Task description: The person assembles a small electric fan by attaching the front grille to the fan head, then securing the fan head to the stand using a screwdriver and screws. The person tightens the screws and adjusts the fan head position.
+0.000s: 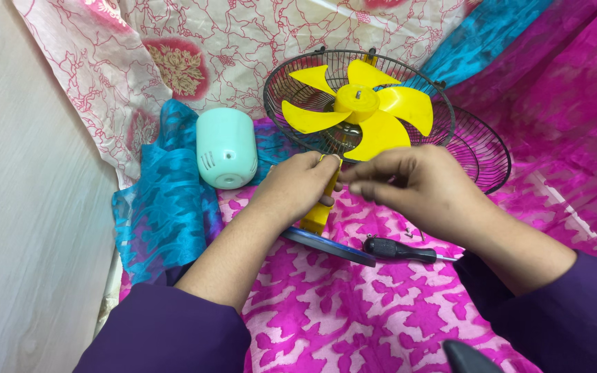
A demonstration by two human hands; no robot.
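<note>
— Head view: where is the small fan?

— The yellow fan stand [320, 207] rises upright from its blue base [329, 246] on the pink patterned cloth [326, 318], long axis vertical. The left hand [297, 185] is wrapped tight around the stand. The right hand [419, 186] sits just to the right of it, fingertips pinched together near the stand's top; whether they hold anything I cannot tell. The left hand is nearer.

— And the count?

— One yellow five-bladed propeller [358, 109] in one rear wire guard [291, 110], one loose front guard [484, 148] behind, one mint motor cover [226, 147] left, one black-handled screwdriver [399, 250], and a few tiny screws [410, 230].
</note>
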